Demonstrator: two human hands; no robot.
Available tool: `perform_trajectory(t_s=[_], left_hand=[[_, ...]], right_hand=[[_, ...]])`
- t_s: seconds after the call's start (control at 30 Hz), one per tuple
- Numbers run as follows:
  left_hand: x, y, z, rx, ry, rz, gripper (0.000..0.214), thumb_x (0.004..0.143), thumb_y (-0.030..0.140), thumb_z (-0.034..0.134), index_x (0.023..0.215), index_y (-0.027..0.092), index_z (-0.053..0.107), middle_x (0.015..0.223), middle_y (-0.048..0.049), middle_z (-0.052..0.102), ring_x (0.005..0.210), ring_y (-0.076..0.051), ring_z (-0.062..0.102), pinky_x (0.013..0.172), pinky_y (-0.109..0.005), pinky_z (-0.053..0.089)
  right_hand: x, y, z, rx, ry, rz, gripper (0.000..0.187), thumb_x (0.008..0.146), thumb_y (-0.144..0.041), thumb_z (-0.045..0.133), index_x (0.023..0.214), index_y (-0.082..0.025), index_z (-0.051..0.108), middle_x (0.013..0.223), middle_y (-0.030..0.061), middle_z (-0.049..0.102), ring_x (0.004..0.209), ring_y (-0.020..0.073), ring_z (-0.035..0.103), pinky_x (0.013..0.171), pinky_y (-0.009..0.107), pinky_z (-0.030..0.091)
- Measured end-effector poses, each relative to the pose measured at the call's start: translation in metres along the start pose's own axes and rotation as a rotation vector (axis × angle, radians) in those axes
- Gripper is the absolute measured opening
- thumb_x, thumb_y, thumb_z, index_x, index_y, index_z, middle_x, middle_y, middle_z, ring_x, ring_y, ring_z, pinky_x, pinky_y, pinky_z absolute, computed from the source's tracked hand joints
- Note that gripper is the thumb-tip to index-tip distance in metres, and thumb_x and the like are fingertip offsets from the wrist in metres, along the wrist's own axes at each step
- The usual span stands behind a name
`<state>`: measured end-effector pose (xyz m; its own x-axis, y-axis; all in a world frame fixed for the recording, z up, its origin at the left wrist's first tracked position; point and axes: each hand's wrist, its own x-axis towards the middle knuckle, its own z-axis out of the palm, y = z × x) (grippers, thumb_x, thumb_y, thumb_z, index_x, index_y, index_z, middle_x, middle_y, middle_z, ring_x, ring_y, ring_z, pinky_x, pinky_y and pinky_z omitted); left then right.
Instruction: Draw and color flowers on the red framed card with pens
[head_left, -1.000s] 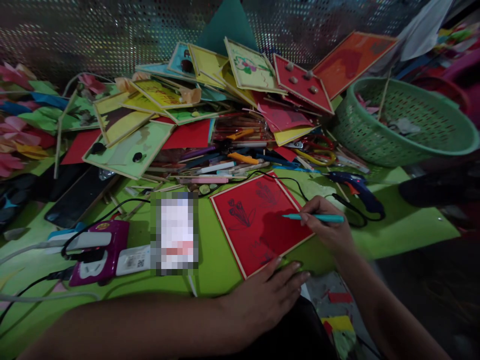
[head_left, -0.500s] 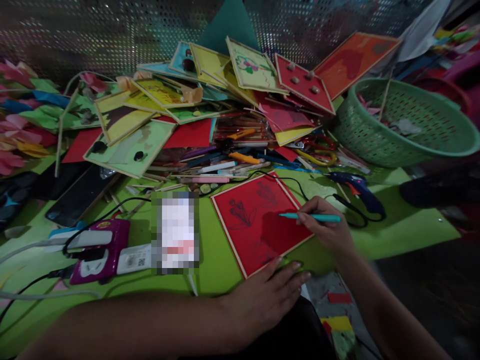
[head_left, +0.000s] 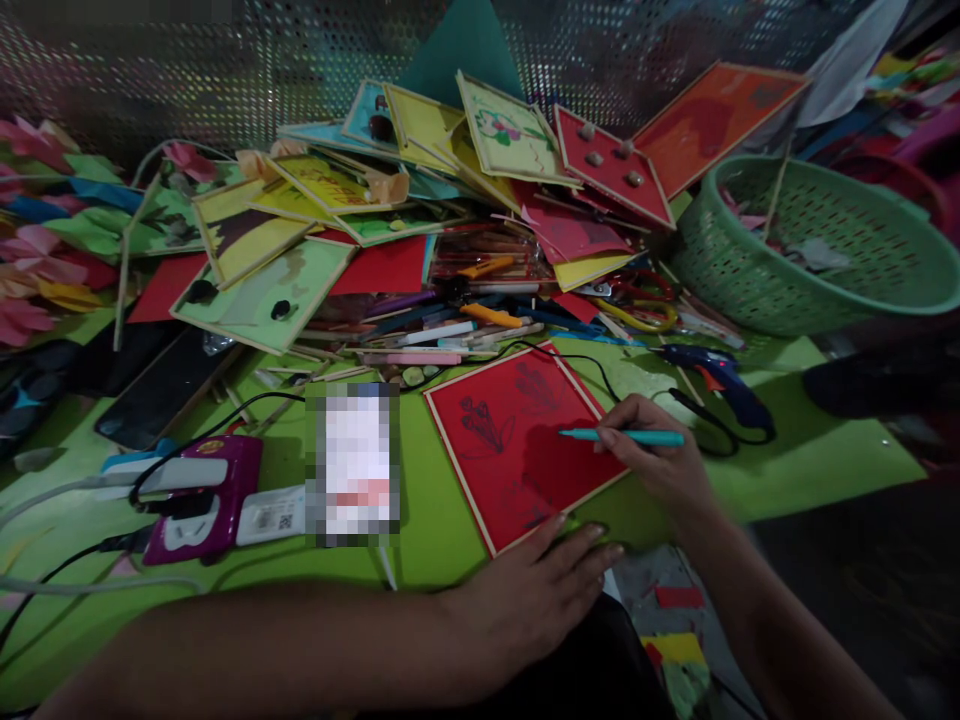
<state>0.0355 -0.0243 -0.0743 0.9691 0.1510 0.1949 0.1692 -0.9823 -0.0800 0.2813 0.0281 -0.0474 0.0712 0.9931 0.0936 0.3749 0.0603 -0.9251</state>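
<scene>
Head camera, looking forward and down, close over green table (head_left: 435, 520)

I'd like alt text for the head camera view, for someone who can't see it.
A person's right hand holds a teal pen with its tip on a red card bearing dark flower sketches, while the left hand lies flat at the card's near corner. Behind sit a heap of coloured cards, a green basket and a blue glue gun.

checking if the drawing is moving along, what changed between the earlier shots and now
Very little. The right hand slid the teal pen a touch leftward, so its tip sits slightly further in over the red card. The left hand stayed flat at the card's near edge, and the card and blue glue gun kept their places.
</scene>
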Motion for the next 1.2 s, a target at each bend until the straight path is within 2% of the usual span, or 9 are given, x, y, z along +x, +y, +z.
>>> perform_trajectory(t_s=[0.17,0.33,0.43,0.6,0.9,1.2], left_hand=[[-0.0004,0.0009,0.0028,-0.004,0.027,0.002,0.046,0.105,0.026,0.04,0.142,0.032,0.066,0.167,0.0026,0.048,0.152,-0.019,0.048,0.126,-0.044,0.033],[-0.0002,0.0006,0.0026,-0.007,0.007,0.01,0.047,0.104,0.026,0.041,0.145,0.03,0.064,0.169,0.0004,0.045,0.154,-0.02,0.046,0.126,-0.045,0.032],[-0.0001,0.0004,0.0012,-0.012,0.005,0.002,0.046,0.104,0.026,0.041,0.144,0.031,0.065,0.168,0.0017,0.046,0.154,-0.019,0.045,0.126,-0.044,0.032],[-0.0006,0.0011,0.0022,-0.007,0.019,0.004,0.045,0.104,0.028,0.043,0.144,0.031,0.065,0.169,-0.0003,0.045,0.152,-0.019,0.047,0.126,-0.045,0.032],[-0.001,0.001,0.0018,-0.005,-0.017,0.01,0.046,0.104,0.029,0.043,0.145,0.032,0.063,0.17,0.001,0.043,0.154,-0.02,0.045,0.127,-0.044,0.033],[0.0007,0.0003,0.0011,-0.005,0.014,0.008,0.047,0.104,0.025,0.04,0.142,0.031,0.066,0.166,0.0027,0.049,0.152,-0.019,0.047,0.125,-0.044,0.034]], right_hand=[[-0.0004,0.0024,0.0003,-0.032,-0.033,0.031,0.023,0.091,-0.044,0.077,0.084,-0.024,0.068,0.07,0.0018,0.073,0.061,0.0177,0.067,0.058,0.029,0.051],[-0.0002,0.0001,-0.0007,-0.056,0.034,0.037,0.027,0.089,-0.048,0.078,0.082,-0.025,0.068,0.068,0.0017,0.072,0.059,0.0175,0.064,0.055,0.029,0.048],[0.0006,-0.0027,0.0004,-0.02,0.023,0.053,0.029,0.088,-0.05,0.079,0.081,-0.025,0.067,0.067,0.002,0.072,0.059,0.0181,0.065,0.055,0.029,0.049],[0.0011,-0.0039,0.0017,-0.052,0.005,0.034,0.029,0.087,-0.049,0.079,0.081,-0.023,0.068,0.067,0.0017,0.071,0.057,0.0167,0.062,0.053,0.028,0.048],[0.0009,-0.0022,0.0017,-0.031,-0.039,0.025,0.027,0.088,-0.048,0.079,0.082,-0.024,0.068,0.07,0.0023,0.073,0.061,0.0182,0.066,0.057,0.03,0.052],[0.0017,-0.0003,0.0028,-0.047,-0.049,0.042,0.029,0.089,-0.051,0.078,0.087,-0.024,0.068,0.073,0.0043,0.077,0.064,0.0202,0.07,0.058,0.031,0.054]])
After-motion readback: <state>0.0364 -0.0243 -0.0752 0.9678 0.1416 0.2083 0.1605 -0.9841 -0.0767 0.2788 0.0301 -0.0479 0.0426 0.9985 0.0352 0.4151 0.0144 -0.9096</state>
